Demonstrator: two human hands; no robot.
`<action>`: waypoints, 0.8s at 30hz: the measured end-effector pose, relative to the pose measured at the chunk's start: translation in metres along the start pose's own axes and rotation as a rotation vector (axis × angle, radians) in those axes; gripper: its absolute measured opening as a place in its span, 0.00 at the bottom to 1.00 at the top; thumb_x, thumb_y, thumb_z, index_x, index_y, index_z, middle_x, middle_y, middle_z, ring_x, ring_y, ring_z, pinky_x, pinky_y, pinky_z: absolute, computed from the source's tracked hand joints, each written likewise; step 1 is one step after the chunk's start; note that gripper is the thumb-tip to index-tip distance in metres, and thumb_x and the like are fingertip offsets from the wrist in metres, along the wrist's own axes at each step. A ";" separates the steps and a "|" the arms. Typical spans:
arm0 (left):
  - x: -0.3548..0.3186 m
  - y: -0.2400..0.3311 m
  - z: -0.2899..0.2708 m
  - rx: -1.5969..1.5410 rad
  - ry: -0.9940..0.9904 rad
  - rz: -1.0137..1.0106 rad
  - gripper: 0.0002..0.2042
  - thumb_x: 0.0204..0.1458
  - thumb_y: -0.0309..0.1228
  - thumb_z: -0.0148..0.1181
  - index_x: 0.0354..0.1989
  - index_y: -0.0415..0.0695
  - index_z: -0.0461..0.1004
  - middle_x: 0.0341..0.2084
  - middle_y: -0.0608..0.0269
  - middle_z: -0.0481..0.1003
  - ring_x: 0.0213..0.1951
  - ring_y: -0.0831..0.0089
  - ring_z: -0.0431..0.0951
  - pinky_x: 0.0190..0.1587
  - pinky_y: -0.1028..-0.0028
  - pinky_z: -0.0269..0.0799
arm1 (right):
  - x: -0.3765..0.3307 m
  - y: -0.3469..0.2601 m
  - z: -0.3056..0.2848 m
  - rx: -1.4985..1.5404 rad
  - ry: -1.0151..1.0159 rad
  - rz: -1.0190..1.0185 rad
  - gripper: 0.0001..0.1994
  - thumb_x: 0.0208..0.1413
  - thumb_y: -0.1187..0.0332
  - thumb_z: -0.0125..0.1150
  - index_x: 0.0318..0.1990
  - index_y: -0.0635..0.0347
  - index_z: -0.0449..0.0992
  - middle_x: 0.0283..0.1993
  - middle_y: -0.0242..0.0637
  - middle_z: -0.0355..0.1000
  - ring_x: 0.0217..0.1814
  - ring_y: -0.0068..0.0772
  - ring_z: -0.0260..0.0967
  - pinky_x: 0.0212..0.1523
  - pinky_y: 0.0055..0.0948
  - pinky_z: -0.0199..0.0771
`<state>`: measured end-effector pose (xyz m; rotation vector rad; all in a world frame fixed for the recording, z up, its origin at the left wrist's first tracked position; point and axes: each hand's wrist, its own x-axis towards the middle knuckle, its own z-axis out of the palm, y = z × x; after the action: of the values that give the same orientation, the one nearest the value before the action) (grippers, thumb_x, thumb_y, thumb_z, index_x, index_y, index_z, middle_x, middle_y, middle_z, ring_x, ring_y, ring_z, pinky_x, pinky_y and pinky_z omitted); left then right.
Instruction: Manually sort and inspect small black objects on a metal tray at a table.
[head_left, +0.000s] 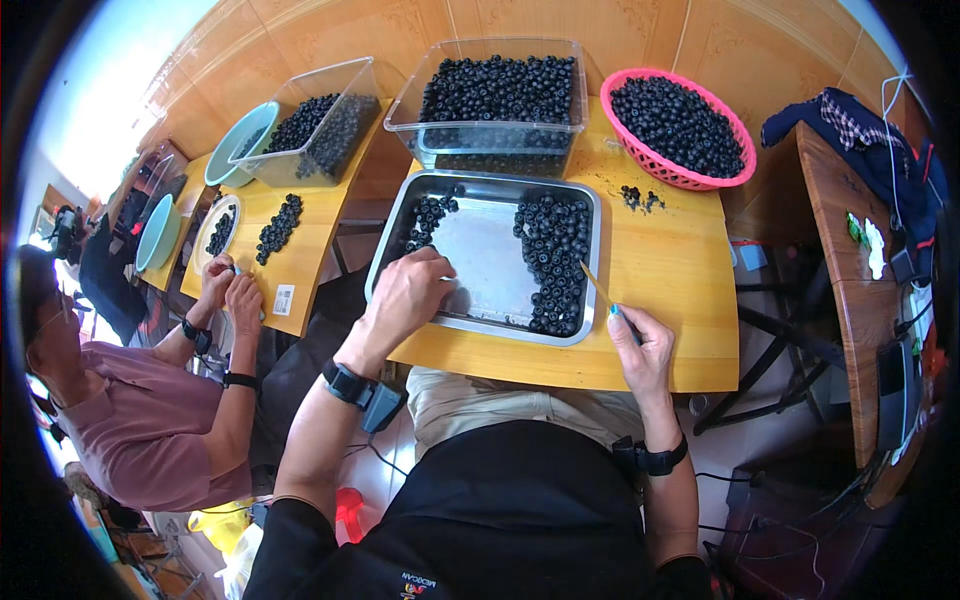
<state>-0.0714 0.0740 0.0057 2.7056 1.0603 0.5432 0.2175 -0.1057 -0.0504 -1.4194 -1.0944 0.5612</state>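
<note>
A shallow metal tray (480, 300) on the wooden table in front of me holds dark, round blueberry-like fruit. The larger heap of berries (553, 262) lies along its right side, and a smaller cluster of berries (430, 218) is at the upper left. My left hand (405, 298) is over the tray's left part, its fingers curled downward; whatever is between them is hidden. By the tray's lower right corner, my right hand (645, 350) grips a thin pointed tool (597, 284), brownish with a teal part at the fingers. Its tip reaches the right heap.
Behind the tray stands a clear plastic bin (485, 130) full of berries. A pink basket (738, 165) of berries is at the back right, near dark scraps (641, 199). At left, a co-worker (150, 400) handles something small beside another bin (345, 125). A brown side table (840, 260) stands right.
</note>
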 end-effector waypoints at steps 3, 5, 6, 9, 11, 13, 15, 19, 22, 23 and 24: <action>0.009 0.021 0.016 -0.227 -0.062 -0.024 0.09 0.51 0.26 0.69 0.38 0.35 0.83 0.35 0.51 0.82 0.34 0.60 0.85 0.37 0.68 0.80 | 0.000 -0.003 0.000 -0.021 -0.005 0.003 0.18 0.62 0.61 0.69 0.45 0.72 0.82 0.32 0.36 0.76 0.33 0.20 0.67 0.34 0.23 0.68; 0.017 0.040 0.028 -0.410 -0.130 -0.057 0.09 0.51 0.26 0.70 0.39 0.35 0.83 0.37 0.48 0.82 0.35 0.62 0.86 0.39 0.68 0.81 | -0.001 -0.001 0.000 -0.033 -0.003 0.009 0.18 0.62 0.61 0.69 0.45 0.72 0.82 0.32 0.36 0.77 0.33 0.20 0.67 0.35 0.23 0.68; 0.021 0.048 0.031 -0.407 -0.155 -0.050 0.10 0.51 0.26 0.70 0.40 0.35 0.83 0.37 0.48 0.82 0.35 0.61 0.86 0.39 0.67 0.81 | -0.001 -0.001 0.000 -0.037 -0.003 0.006 0.18 0.62 0.61 0.69 0.45 0.72 0.82 0.32 0.36 0.77 0.33 0.20 0.67 0.35 0.23 0.68; 0.030 0.056 0.048 -0.404 -0.170 -0.012 0.12 0.50 0.27 0.70 0.42 0.36 0.82 0.36 0.48 0.82 0.36 0.57 0.85 0.41 0.64 0.80 | -0.002 -0.002 0.000 -0.029 -0.003 0.041 0.17 0.62 0.62 0.69 0.45 0.72 0.82 0.32 0.36 0.77 0.33 0.20 0.67 0.35 0.23 0.69; 0.036 0.058 0.052 -0.398 -0.205 -0.022 0.12 0.50 0.29 0.70 0.41 0.37 0.82 0.32 0.48 0.82 0.36 0.55 0.85 0.40 0.62 0.79 | -0.002 -0.002 0.001 -0.003 0.000 0.043 0.17 0.62 0.62 0.69 0.45 0.72 0.82 0.32 0.36 0.76 0.33 0.20 0.67 0.35 0.23 0.69; 0.039 0.059 0.051 -0.418 -0.199 -0.024 0.10 0.50 0.28 0.69 0.39 0.38 0.81 0.31 0.49 0.82 0.36 0.55 0.85 0.40 0.62 0.79 | -0.002 -0.002 0.002 -0.013 0.003 0.042 0.17 0.62 0.62 0.69 0.45 0.72 0.82 0.32 0.35 0.76 0.32 0.20 0.67 0.35 0.23 0.69; 0.043 0.059 0.049 -0.424 -0.269 -0.048 0.09 0.50 0.27 0.68 0.39 0.37 0.81 0.30 0.49 0.82 0.35 0.56 0.85 0.40 0.63 0.78 | -0.002 -0.001 0.001 -0.022 0.004 0.041 0.17 0.62 0.62 0.69 0.45 0.72 0.82 0.32 0.35 0.76 0.32 0.20 0.67 0.34 0.23 0.69; 0.042 0.057 0.050 -0.552 -0.297 -0.090 0.08 0.51 0.26 0.68 0.39 0.38 0.81 0.30 0.51 0.82 0.35 0.56 0.84 0.40 0.63 0.78 | -0.003 0.003 0.002 -0.022 0.013 0.017 0.17 0.62 0.62 0.69 0.45 0.72 0.82 0.31 0.34 0.76 0.31 0.19 0.66 0.33 0.23 0.68; 0.039 0.057 0.049 -0.547 -0.271 -0.060 0.08 0.52 0.25 0.67 0.39 0.38 0.81 0.29 0.53 0.82 0.34 0.56 0.84 0.40 0.63 0.78 | -0.003 0.003 0.002 -0.017 0.016 0.012 0.17 0.62 0.61 0.69 0.44 0.72 0.82 0.30 0.34 0.76 0.31 0.19 0.66 0.33 0.23 0.68; 0.038 0.056 0.048 -0.492 -0.274 -0.014 0.08 0.52 0.25 0.66 0.40 0.39 0.81 0.30 0.53 0.82 0.35 0.56 0.84 0.41 0.62 0.78 | -0.003 0.002 0.002 -0.023 0.011 0.017 0.17 0.62 0.61 0.69 0.44 0.71 0.82 0.30 0.34 0.76 0.30 0.19 0.66 0.32 0.23 0.68; 0.038 0.056 0.047 -0.436 -0.279 0.032 0.07 0.53 0.25 0.65 0.40 0.39 0.81 0.31 0.52 0.82 0.36 0.55 0.83 0.42 0.61 0.78 | -0.003 0.003 0.002 -0.023 0.011 0.018 0.17 0.62 0.61 0.69 0.44 0.71 0.82 0.30 0.34 0.76 0.30 0.19 0.66 0.32 0.23 0.68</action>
<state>0.0076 0.0577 -0.0109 2.3299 0.7277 0.3391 0.2155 -0.1065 -0.0544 -1.4522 -1.0834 0.5540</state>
